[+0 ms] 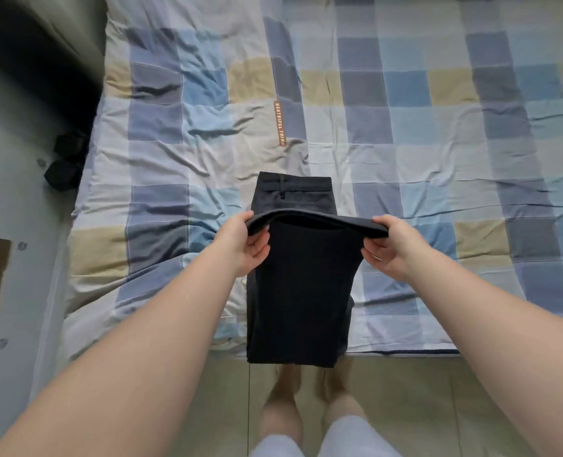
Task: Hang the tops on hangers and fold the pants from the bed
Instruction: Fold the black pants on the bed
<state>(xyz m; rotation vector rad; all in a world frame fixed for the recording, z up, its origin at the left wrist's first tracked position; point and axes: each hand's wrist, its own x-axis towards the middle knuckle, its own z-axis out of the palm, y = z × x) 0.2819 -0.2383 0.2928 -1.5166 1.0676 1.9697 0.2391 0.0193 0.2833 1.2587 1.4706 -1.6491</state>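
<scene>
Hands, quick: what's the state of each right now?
Left hand: closed, gripping the left edge of the dark pants.
Right hand: closed, gripping their right edge.

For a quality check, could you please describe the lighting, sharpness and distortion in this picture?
Head view: soft, even light, no glare on the bed; the far left sinks into shadow; the lens stretches the forearms; pants read almost black between left hand and right hand; slightly soft.

Only one text can be read: "BEAUTIFUL THIN", with the last letter not made out, is printed in white capitals along a narrow brown label (279, 123) on the checked bed (405, 127), just above the frame's centre.
</scene>
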